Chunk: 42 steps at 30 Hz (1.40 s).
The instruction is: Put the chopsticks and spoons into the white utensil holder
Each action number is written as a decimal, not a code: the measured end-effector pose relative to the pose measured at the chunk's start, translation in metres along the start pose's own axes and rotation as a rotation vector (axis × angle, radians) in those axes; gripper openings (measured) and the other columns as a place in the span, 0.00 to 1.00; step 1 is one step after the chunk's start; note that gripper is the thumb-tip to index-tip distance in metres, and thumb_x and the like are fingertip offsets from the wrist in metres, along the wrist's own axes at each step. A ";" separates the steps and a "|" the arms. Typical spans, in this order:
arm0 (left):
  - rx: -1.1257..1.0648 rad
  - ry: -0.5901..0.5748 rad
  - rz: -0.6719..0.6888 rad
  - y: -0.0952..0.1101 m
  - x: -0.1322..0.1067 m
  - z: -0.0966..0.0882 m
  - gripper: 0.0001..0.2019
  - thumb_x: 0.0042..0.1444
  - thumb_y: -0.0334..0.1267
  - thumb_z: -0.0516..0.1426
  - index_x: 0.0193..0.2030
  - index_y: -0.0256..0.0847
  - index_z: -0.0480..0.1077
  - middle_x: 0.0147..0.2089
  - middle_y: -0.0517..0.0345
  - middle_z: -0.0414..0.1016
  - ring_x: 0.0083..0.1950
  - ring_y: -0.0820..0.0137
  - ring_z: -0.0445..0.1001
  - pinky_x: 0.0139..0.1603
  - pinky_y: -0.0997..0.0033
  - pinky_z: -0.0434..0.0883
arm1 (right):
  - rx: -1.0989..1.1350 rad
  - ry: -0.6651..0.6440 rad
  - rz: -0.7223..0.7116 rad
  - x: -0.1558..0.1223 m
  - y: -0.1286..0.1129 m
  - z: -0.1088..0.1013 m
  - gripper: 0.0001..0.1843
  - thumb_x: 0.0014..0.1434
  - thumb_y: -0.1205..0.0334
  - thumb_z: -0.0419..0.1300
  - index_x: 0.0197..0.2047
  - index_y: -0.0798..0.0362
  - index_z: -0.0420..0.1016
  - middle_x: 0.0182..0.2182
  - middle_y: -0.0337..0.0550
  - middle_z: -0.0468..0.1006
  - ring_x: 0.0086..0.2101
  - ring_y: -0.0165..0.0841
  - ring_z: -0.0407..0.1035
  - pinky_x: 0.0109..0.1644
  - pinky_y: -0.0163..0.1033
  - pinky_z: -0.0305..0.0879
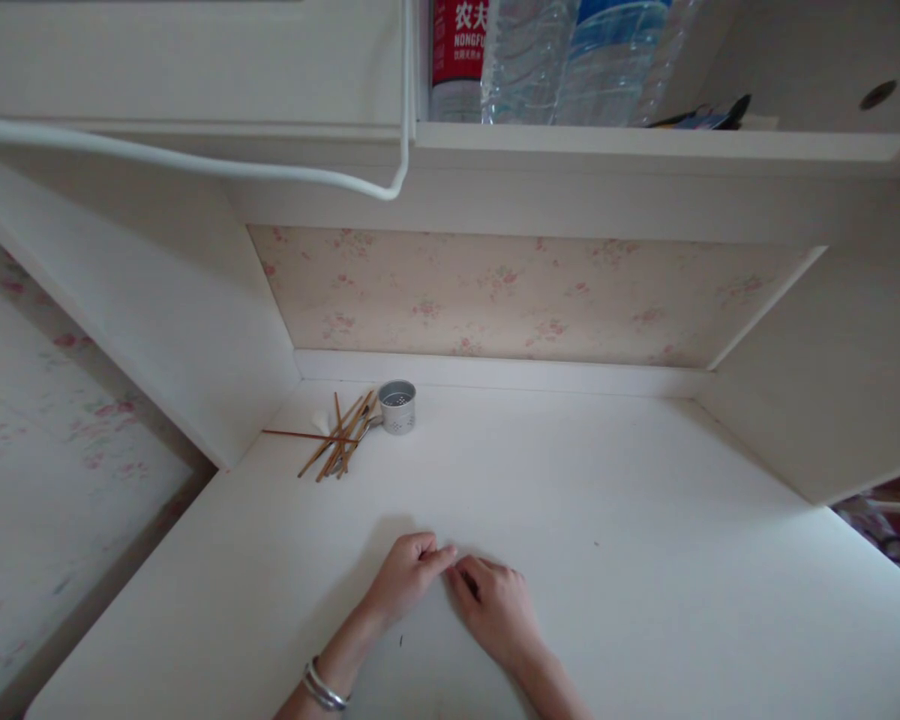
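Observation:
My left hand (409,575), with a silver bangle (322,685) on the wrist, rests on the white desk (607,580) near its front. Its fingers are curled in and the thumb points toward the other hand. Beside it lies my right hand (499,605), also loosely closed, its thumb and forefinger close to the left thumb. No object shows in either hand. Farther back on the left, several wooden chopsticks (337,455) lie in a crossed heap with some metal cutlery partly hidden among them. Against the heap stands an upright silver perforated cup (399,420).
A white spoon-like piece (321,422) lies by the heap. Overhead, a shelf (645,142) holds plastic bottles (536,60), and a white cable (270,172) hangs below the cabinet. Side panels (817,370) border the desk. A small dark speck (401,641) lies between my forearms.

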<state>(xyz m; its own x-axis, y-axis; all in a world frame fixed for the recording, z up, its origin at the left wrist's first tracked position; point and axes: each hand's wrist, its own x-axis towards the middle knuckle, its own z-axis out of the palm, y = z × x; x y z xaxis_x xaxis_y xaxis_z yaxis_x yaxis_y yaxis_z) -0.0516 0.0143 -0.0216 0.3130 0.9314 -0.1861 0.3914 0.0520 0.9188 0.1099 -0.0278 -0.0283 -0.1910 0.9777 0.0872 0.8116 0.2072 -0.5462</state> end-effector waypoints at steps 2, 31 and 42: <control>0.002 0.003 0.001 0.000 0.001 0.000 0.23 0.56 0.55 0.53 0.22 0.42 0.50 0.22 0.68 0.47 0.26 0.75 0.49 0.27 0.73 0.50 | -0.009 0.000 -0.001 0.000 0.000 0.000 0.16 0.67 0.59 0.50 0.31 0.49 0.74 0.26 0.37 0.80 0.27 0.31 0.74 0.29 0.35 0.50; 0.213 0.101 0.090 -0.005 -0.002 0.008 0.25 0.60 0.55 0.50 0.20 0.41 0.51 0.20 0.68 0.48 0.24 0.76 0.51 0.26 0.73 0.48 | -0.026 -0.011 -0.005 0.001 0.002 0.002 0.16 0.67 0.58 0.49 0.31 0.49 0.73 0.27 0.36 0.80 0.28 0.31 0.74 0.30 0.34 0.50; 0.250 0.088 0.124 -0.009 -0.005 0.011 0.24 0.61 0.55 0.49 0.20 0.40 0.54 0.19 0.67 0.51 0.23 0.76 0.53 0.26 0.73 0.48 | -0.047 -0.016 0.003 0.001 0.003 0.004 0.14 0.66 0.60 0.50 0.30 0.49 0.71 0.26 0.35 0.79 0.27 0.30 0.72 0.29 0.34 0.47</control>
<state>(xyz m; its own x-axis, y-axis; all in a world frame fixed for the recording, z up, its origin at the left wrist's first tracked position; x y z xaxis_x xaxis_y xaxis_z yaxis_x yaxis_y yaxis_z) -0.0469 0.0056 -0.0328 0.2996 0.9533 -0.0370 0.5596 -0.1443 0.8161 0.1098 -0.0268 -0.0330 -0.1968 0.9778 0.0723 0.8373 0.2059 -0.5065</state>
